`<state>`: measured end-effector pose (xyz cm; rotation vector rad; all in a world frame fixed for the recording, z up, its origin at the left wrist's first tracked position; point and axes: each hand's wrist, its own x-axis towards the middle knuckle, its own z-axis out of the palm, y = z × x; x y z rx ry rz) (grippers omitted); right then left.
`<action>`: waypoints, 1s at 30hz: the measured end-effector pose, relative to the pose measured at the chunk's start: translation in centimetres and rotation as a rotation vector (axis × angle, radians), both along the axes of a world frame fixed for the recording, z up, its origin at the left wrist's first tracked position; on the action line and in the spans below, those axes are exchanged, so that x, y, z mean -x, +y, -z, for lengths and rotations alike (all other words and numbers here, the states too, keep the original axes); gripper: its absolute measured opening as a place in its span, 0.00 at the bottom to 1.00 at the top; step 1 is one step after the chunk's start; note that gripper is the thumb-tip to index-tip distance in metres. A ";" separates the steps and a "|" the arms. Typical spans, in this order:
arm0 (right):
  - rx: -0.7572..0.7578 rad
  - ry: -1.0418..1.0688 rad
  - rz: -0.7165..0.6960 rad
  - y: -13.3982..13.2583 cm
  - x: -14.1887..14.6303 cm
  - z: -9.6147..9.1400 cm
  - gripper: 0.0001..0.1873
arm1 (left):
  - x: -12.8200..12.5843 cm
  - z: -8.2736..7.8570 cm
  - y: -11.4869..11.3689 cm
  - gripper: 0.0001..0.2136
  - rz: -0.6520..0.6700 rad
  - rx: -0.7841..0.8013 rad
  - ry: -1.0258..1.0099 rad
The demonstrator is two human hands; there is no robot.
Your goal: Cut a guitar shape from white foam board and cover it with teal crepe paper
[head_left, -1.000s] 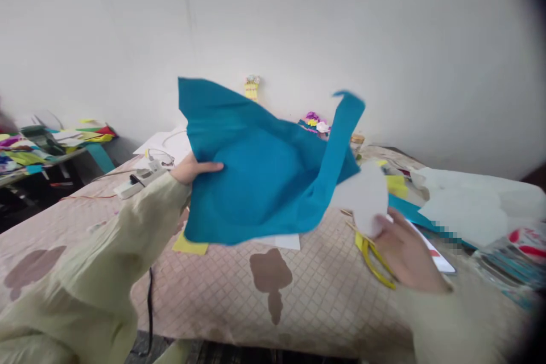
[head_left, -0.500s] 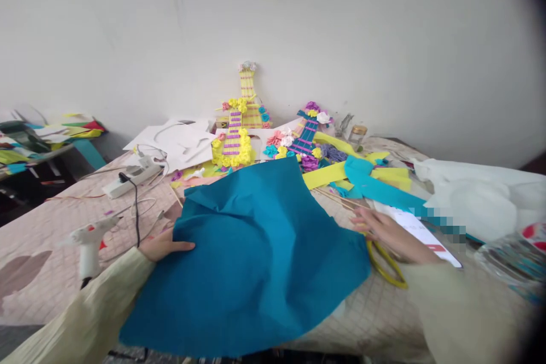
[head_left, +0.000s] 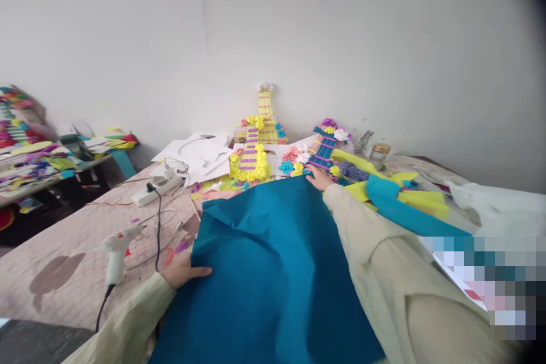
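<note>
A large creased sheet of teal paper (head_left: 256, 273) spreads before me, its near part running out of the bottom of the view. My left hand (head_left: 185, 270) grips its left edge, thumb on top and the other fingers mostly hidden beneath. At the sheet's far right corner is my right hand (head_left: 319, 177), its fingers and thumb closed about the edge. Just beyond that hand stands a small blue guitar-shaped craft piece (head_left: 323, 151) with paper flowers. A yellow guitar-shaped piece (head_left: 251, 153) with purple bands lies left of it.
A white glue gun (head_left: 116, 253) stands at the left, its black cord trailing down. Behind it are a power strip (head_left: 157, 189) and cut white card (head_left: 200, 153). Yellow and teal paper strips (head_left: 413, 210), a lidded glass jar (head_left: 379, 153) and a white plastic bag (head_left: 503, 205) lie rightward.
My right hand has moved from the sheet's right side, beside a yellow loop handle, forward to its far corner. My left hand keeps its hold. The view has shifted left.
</note>
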<state>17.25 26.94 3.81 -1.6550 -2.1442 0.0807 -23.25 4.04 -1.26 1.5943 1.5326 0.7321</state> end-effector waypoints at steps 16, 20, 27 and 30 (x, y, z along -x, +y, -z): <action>-0.299 0.169 -0.045 -1.7 -7.1 -7.5 0.13 | -2.4 -5.7 -0.2 0.32 -0.304 0.114 -0.431; -0.388 0.247 0.113 -1.6 -10.9 -9.2 0.16 | -3.1 -7.0 3.1 0.32 -0.248 0.161 -0.424; -0.277 0.223 0.229 0.6 -12.2 -5.0 0.15 | -2.6 -3.8 10.7 0.29 -0.191 0.104 -0.085; -0.193 0.187 0.224 1.2 -11.9 -2.7 0.13 | -2.5 -2.5 11.8 0.29 -0.206 0.076 -0.037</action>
